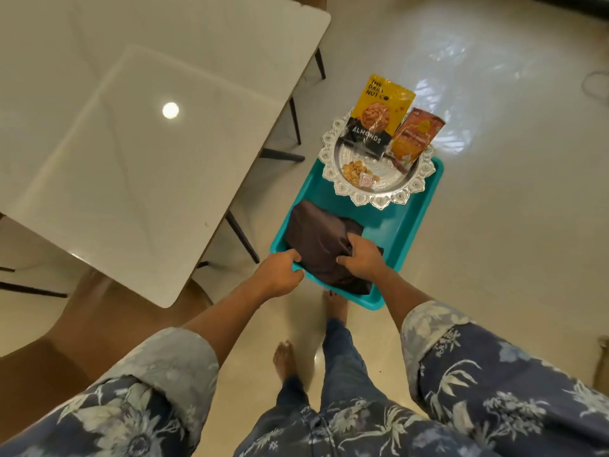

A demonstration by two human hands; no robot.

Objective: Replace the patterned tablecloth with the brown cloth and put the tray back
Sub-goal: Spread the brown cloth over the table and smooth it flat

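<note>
A teal tray (400,225) hangs in the air to the right of the bare white table (131,159). My left hand (280,273) grips the tray's near left rim. A folded brown cloth (321,245) lies in the tray's near half, and my right hand (362,255) is closed on its right side. In the tray's far half sits a silver plate (379,189) holding a yellow almonds packet (379,110), an orange snack packet (415,136) and some loose nuts (351,169). No patterned tablecloth is in view.
The table has thin dark legs (242,235) and a rounded near corner. A brown chair (92,324) stands at its near side on the left. My bare feet (285,361) stand on the glossy cream floor (510,209) below the tray.
</note>
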